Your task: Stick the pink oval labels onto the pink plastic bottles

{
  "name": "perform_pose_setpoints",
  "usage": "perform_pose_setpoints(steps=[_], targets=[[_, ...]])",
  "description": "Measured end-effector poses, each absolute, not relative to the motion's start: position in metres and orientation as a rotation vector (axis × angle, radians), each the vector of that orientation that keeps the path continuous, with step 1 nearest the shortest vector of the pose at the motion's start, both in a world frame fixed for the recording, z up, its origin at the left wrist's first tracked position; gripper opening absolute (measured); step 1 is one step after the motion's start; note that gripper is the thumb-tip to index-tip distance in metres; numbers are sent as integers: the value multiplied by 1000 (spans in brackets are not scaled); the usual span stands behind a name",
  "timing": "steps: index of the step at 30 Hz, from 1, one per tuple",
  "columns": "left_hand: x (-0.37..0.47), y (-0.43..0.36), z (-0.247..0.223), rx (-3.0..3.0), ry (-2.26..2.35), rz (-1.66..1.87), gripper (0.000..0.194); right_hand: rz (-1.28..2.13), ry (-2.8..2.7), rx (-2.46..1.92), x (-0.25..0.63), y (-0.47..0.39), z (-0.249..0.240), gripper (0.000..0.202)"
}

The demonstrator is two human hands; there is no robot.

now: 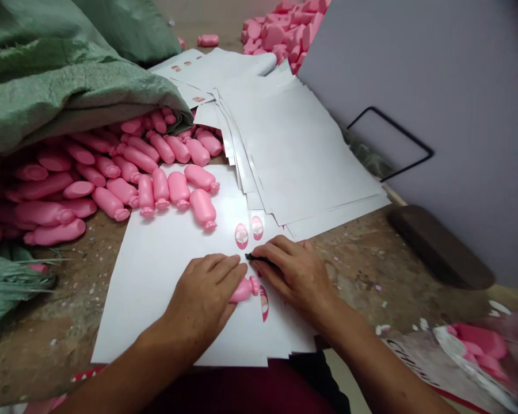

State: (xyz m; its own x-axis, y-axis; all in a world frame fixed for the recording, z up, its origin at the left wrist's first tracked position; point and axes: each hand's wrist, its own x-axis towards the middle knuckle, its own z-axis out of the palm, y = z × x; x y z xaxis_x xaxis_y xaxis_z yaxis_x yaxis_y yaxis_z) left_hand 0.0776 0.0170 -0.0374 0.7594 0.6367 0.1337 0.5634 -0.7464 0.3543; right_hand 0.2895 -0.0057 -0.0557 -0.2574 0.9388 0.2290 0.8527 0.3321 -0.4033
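My left hand (207,287) is closed around a small pink bottle (242,291), which lies on its side with its ribbed neck to the right. In my right hand (300,276) is a slim black tool (264,260), its tip near the sheet; its exact kind is unclear. Under both hands lie white sheets (147,287). Oval pink-and-white stickers (241,236) sit on the sheet just beyond my fingers, and another sticker (264,303) is partly covered near the bottle's neck. Several more pink bottles (203,208) lie on the sheet's far edge.
A green woven sack (77,92) spills a heap of pink bottles (47,207) at left. A stack of white sheets (293,149) lies beyond my right hand. Farther back is another pink pile (280,34). A grey panel (449,86) with a dark block (440,246) stands right.
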Motion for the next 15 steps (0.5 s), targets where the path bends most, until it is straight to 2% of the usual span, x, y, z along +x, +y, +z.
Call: perform_pose_setpoints(steps=[7, 15], targets=[[78, 17, -35, 2602, 937, 219, 40, 243, -2214, -1595, 287, -4, -54, 17], [78, 17, -35, 2568, 936, 217, 39, 261, -2271, -1541, 291, 4, -53, 12]])
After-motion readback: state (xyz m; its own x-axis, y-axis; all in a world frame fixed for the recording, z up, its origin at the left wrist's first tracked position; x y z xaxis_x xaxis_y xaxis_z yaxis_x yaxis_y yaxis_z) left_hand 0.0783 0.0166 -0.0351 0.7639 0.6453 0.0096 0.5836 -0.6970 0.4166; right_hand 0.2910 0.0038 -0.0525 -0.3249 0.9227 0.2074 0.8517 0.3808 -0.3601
